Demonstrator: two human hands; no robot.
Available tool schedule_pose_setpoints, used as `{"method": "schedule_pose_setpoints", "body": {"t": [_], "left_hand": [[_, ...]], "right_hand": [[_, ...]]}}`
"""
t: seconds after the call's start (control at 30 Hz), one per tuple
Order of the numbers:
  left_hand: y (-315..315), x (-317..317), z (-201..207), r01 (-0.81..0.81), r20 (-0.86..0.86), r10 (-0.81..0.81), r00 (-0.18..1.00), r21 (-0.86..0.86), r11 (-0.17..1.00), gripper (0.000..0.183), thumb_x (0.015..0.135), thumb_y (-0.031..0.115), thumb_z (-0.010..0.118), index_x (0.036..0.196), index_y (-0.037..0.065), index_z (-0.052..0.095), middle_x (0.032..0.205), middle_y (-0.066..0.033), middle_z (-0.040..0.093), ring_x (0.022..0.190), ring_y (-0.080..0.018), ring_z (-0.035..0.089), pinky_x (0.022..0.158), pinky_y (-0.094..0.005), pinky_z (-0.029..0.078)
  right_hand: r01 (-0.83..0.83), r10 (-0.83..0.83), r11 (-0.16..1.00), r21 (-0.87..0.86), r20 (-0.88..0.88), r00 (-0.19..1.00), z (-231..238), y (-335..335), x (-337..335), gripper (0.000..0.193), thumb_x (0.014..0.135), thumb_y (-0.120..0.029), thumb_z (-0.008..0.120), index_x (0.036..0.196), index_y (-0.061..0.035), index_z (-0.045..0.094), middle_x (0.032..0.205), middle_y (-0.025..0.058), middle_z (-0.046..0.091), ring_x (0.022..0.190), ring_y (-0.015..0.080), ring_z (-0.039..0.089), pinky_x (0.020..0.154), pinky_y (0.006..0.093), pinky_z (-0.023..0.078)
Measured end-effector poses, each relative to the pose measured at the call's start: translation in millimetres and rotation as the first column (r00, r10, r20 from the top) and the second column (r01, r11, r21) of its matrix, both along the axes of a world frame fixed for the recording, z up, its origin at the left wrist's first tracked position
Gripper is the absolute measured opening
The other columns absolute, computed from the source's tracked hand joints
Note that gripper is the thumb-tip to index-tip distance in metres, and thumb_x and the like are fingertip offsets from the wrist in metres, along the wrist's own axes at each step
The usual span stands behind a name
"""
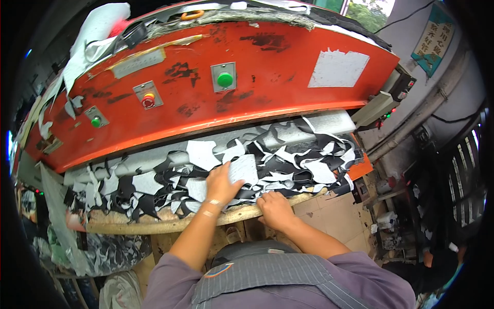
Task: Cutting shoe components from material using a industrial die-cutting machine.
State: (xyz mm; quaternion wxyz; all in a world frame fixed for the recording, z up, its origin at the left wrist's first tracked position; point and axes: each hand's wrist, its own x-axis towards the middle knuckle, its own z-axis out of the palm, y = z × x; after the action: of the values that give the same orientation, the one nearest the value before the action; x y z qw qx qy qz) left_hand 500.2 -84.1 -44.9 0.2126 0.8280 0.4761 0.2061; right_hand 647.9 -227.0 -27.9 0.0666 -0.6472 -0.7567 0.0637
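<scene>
My left hand (220, 184) is at a pale, roughly square piece of sheet material (244, 169), with the fingers along its left side and the thumb at its lower edge. The piece lies over a layer of black and white cut scraps (146, 184). Lower and to the right, my right hand (278, 210) has its fingers curled over the worn, rounded front edge (236, 213) of the bench. Its thumb sits below that edge.
Behind the scraps stands a large red machine front (190, 98) with a green button (225, 79) and a red knob (148, 100). A white slab (329, 122) lies beneath it. Clear plastic sheeting (63, 226) hangs at the left. Pipes (411, 129) run along the right wall.
</scene>
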Motion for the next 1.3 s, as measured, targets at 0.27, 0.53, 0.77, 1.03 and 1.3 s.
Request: {"method": "schedule_pose_setpoints", "body": {"t": [0.27, 0.53, 0.77, 1.03, 1.3], "left_hand": [[17.7, 6.3, -2.2, -0.118, 0.384, 0.117, 0.916, -0.022, 0.993, 0.032, 0.082, 0.030, 0.069, 0.088, -0.001, 0.065, 0.090, -0.0211, 0.063, 0.089, -0.0376, 0.059, 0.081, -0.0456, 0.045], [98.9, -36.0, -8.5, -0.447, -0.039, 0.446, 0.894, -0.022, 0.894, 0.047, 0.077, 0.022, 0.072, 0.119, 0.005, 0.059, 0.113, -0.0215, 0.060, 0.104, -0.0371, 0.057, 0.092, -0.0473, 0.043], [78.5, 22.6, 51.2, 0.020, 0.472, 0.129, 0.872, -0.298, 0.954, 0.064, 0.071, -0.002, 0.069, 0.132, 0.009, 0.054, 0.082, -0.0069, 0.064, 0.084, -0.0188, 0.061, 0.076, -0.0309, 0.050], [121.7, 130.3, 22.6, 0.420, 0.643, 0.109, 0.758, -0.610, 0.671, 0.019, 0.084, 0.003, 0.069, 0.101, 0.001, 0.063, 0.101, -0.0008, 0.064, 0.093, -0.0106, 0.058, 0.083, -0.0255, 0.046], [103.7, 203.4, 5.7, 0.666, 0.833, 0.225, 0.506, -0.543, 0.512, 0.053, 0.088, 0.005, 0.066, 0.136, -0.001, 0.045, 0.123, -0.0051, 0.058, 0.110, -0.0122, 0.055, 0.097, -0.0287, 0.044]], "right_hand": [[0.005, 0.000, 0.997, 0.075, -0.075, 0.997, -0.6, -6.7, 14.1, 0.042, 0.059, -0.024, 0.083, 0.090, -0.0046, 0.063, 0.093, 0.0108, 0.062, 0.095, 0.0274, 0.058, 0.083, 0.0381, 0.046], [-0.407, 0.144, 0.781, -0.474, -0.497, 0.856, 42.2, 73.5, 77.5, 0.044, 0.078, -0.040, 0.073, 0.105, -0.0053, 0.066, 0.104, 0.0163, 0.067, 0.100, 0.0335, 0.063, 0.086, 0.0412, 0.049], [0.278, -0.276, 0.961, -0.005, 0.099, 0.956, 50.3, 254.6, 221.3, 0.093, 0.062, -0.055, 0.080, 0.140, -0.0223, 0.042, 0.145, 0.0239, 0.033, 0.131, 0.0388, 0.036, 0.102, 0.0522, 0.039], [0.143, -0.165, 0.982, -0.122, -0.206, 0.965, 21.9, 293.5, 274.8, 0.064, 0.060, -0.043, 0.086, 0.114, -0.0140, 0.067, 0.129, 0.0198, 0.044, 0.122, 0.0375, 0.046, 0.100, 0.0413, 0.042], [-0.071, -0.369, 0.924, -0.375, -0.925, 0.087, 20.9, 146.8, 256.5, 0.040, 0.085, -0.019, 0.066, 0.120, -0.0013, 0.056, 0.106, 0.0022, 0.061, 0.098, 0.0141, 0.057, 0.090, 0.0297, 0.045]]}}
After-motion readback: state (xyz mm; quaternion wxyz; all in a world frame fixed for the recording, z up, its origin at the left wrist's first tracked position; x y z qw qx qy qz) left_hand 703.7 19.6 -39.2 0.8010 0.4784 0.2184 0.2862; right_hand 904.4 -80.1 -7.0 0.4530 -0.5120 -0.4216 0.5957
